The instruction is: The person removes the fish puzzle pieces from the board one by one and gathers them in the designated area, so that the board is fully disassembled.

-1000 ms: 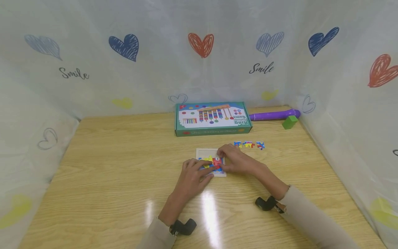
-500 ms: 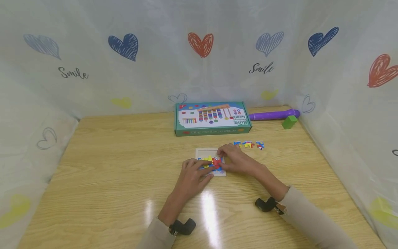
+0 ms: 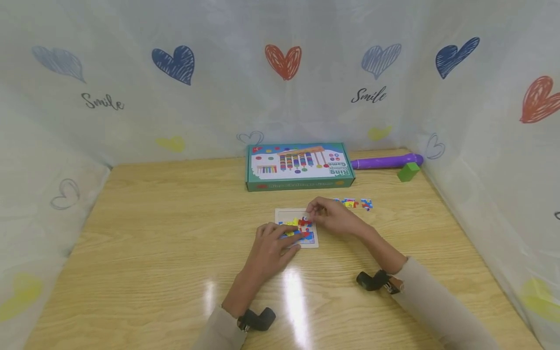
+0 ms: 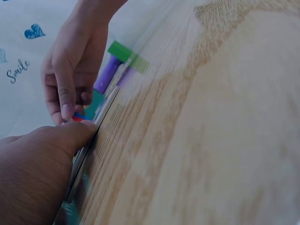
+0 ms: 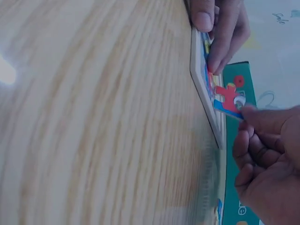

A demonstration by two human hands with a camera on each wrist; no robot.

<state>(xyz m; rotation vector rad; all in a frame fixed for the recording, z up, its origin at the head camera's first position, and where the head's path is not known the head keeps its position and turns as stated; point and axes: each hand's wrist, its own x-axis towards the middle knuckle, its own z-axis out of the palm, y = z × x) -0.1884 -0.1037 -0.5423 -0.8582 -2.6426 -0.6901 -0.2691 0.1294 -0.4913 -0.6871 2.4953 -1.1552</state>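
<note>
My right hand (image 3: 334,216) is at the right side of the puzzle tray (image 3: 286,215), thumb and forefinger pinching a red and blue puzzle piece (image 5: 228,96) with a white eye printed on it. The other fingers of that hand are curled in towards the palm. I hold the piece tilted above the right part of the tray, and I cannot tell whether its lower edge touches anything there. My left hand (image 3: 270,248) lies over the tray's left and near side, its fingers stretched out and a little spread, pinching nothing; the fingertips rest on the yellow, red and blue pieces (image 3: 308,235) lying inside, while the thumb is at the near rim. Towards the tray's far side, bare board shows above those pieces. Beyond the tray's far right corner, loose pieces (image 3: 366,203) lie in a row, the leftmost partly hidden by my right hand. Farther behind the tray is a green game box (image 3: 302,165), and well to its right are a purple rod (image 3: 382,162) and a green block (image 3: 408,172).
</note>
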